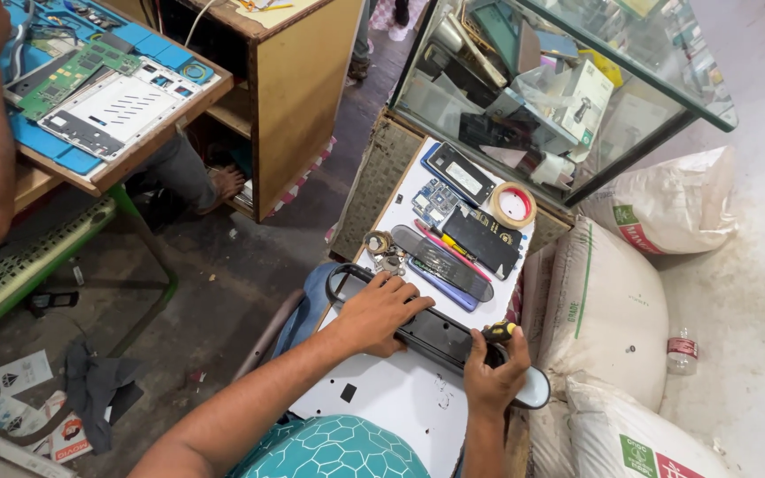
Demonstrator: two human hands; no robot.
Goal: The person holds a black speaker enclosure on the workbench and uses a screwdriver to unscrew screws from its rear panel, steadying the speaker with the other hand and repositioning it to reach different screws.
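The tabletop [400, 398] is white; on it lie a black device [440, 332], a red-cored beige tape roll [513, 204] and a blue phone [443, 285]. A yellow-and-black screwdriver [498, 333] lies beside the device.

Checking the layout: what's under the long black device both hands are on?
The long black device lies on a white board, under the left hand and right hand. The board surface directly under the device is covered and cannot be seen.

white board [400, 398], tape roll [513, 204], circuit board [434, 200]
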